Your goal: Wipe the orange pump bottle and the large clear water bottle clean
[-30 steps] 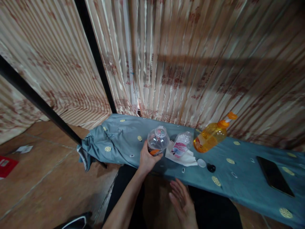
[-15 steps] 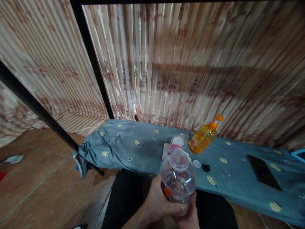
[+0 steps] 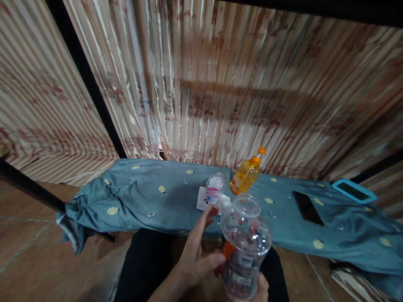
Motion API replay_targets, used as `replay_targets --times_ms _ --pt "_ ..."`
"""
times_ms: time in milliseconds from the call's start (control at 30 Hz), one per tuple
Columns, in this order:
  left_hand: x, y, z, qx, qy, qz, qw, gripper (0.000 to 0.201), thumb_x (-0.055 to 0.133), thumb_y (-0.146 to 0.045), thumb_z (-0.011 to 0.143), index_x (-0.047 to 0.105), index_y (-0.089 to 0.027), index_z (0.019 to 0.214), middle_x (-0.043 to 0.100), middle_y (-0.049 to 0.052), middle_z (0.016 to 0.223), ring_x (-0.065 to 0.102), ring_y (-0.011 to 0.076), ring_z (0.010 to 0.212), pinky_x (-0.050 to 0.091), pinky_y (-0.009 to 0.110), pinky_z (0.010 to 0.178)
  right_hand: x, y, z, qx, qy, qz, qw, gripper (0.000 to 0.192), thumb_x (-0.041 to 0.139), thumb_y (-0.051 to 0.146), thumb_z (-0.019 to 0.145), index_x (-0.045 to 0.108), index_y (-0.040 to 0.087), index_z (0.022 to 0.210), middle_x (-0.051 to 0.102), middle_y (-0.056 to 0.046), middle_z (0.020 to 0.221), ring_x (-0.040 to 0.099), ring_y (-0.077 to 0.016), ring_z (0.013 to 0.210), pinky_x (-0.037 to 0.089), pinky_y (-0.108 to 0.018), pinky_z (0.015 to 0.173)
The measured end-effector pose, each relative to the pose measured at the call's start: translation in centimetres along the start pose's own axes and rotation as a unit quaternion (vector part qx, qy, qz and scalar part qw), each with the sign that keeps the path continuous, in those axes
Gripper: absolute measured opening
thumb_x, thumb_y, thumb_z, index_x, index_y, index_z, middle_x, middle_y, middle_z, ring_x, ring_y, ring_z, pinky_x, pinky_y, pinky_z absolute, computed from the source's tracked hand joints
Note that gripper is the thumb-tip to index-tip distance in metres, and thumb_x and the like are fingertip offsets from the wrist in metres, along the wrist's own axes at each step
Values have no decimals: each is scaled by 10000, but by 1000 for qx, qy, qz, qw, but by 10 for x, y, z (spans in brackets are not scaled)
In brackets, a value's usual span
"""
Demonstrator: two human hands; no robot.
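Between the two hands, low and near the body: one clear plastic bottle (image 3: 244, 243), uncapped, mouth up, tilted slightly; an orange patch shows on its lower left side; contents cannot be told through the blurred wall. Right hand (image 3: 252, 289) wrapped round the bottle's base from below, only the knuckles showing at the bottom edge; grasping the bottle. Left hand (image 3: 197, 253) just beside the bottle on its left, thumb touching the orange patch, fingers spread and pointing up; loosened, not closed round anything.

Beyond the left hand's fingertips, on the blue-grey cloth (image 3: 151, 197): one small clear bottle (image 3: 214, 189) with a pink label, uncapped, seemingly empty, lying on a white tissue (image 3: 201, 200). Just beyond that, further from the hands: one pump bottle (image 3: 246, 176) with orange top, holding amber liquid to most of its height, leaning. Well to the right of the right hand: one dark phone (image 3: 307, 208) lying flat; further right still, one flat item with a light blue rim (image 3: 354, 191).

Against the frame half a second earlier: the left hand then clasped the clear plastic bottle's side; it has since let go and opened; the right hand keeps its hold beneath; the bottle sits at much the same place before the body; the view has swung so that the blue-rimmed item shows whole.
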State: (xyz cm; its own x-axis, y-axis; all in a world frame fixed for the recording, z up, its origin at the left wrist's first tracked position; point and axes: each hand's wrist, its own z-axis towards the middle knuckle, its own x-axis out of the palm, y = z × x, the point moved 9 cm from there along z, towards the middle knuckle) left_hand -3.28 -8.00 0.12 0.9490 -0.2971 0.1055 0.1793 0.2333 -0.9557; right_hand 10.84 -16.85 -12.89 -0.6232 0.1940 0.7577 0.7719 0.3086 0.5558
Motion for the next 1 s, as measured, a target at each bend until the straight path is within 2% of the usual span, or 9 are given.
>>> replay_targets --times_ms 67,167,233,333,433,533,633,800,1000 --pt "-23 2 16 31 -66 64 995 823 794 -469 782 480 -244 1509 555 146 1538 491 367 1457 403 534 1224 2 10 -2 -10 -4 57 998 577 811 764 627 850 315 988 837 -95 1061 802 -286 805 608 -320 576" --pt "-47 6 54 53 -135 154 977 934 824 -388 765 359 -249 1563 428 141 1634 380 336 1535 303 535 1278 -2 28 -3 -37 -28 98 994 588 874 650 630 833 279 1085 807 -138 1157 804 -336 939 632 -312 621" --pt "-48 12 87 55 -127 190 972 1060 876 -350 695 304 -254 1583 369 140 1666 314 337 1567 258 541 1293 -9 38 -2 -47 -50 82 994 558 909 585 635 829 272 1091 802 -148 1161 801 -347 961 647 -322 651" --pt "-36 22 133 52 -83 221 970 1159 936 -300 582 333 -233 1570 333 163 1677 273 361 1579 235 542 1300 -21 53 0 -64 -68 69 993 495 922 529 660 834 255 1063 809 -155 1137 802 -346 959 656 -325 664" --pt "-21 35 162 29 -47 224 973 1093 958 -225 507 468 -236 1484 456 147 1602 351 368 1539 295 542 1275 -28 63 2 -72 -68 67 993 454 906 503 696 834 243 1061 804 -164 1150 790 -384 989 666 -363 676" --pt "-12 50 170 -22 -17 234 972 784 912 -160 577 616 -226 1300 666 107 1380 595 320 1338 443 504 1175 -29 71 3 -72 -69 51 994 413 898 472 725 832 243 1062 802 -166 1156 778 -407 1021 672 -397 694" --pt "-10 51 166 -29 -17 257 966 575 894 -168 622 661 -217 1146 745 57 1179 699 272 1136 541 443 1044 -29 78 3 -88 -82 37 992 352 896 434 750 827 279 1059 817 -150 1116 790 -379 994 669 -388 703" --pt "-7 41 157 10 -26 311 950 520 906 -181 631 665 -219 1090 745 53 1145 691 279 1116 543 427 1015 -28 85 3 -95 -75 12 993 293 897 387 761 811 311 1031 826 -109 1110 791 -385 984 672 -430 705" --pt "2 43 153 28 -27 341 939 593 902 -159 646 666 -220 1186 729 85 1201 671 299 1175 544 439 1030 -25 90 -3 -97 -104 -17 990 380 914 376 745 787 304 1096 832 -82 1097 807 -343 935 679 -401 684"
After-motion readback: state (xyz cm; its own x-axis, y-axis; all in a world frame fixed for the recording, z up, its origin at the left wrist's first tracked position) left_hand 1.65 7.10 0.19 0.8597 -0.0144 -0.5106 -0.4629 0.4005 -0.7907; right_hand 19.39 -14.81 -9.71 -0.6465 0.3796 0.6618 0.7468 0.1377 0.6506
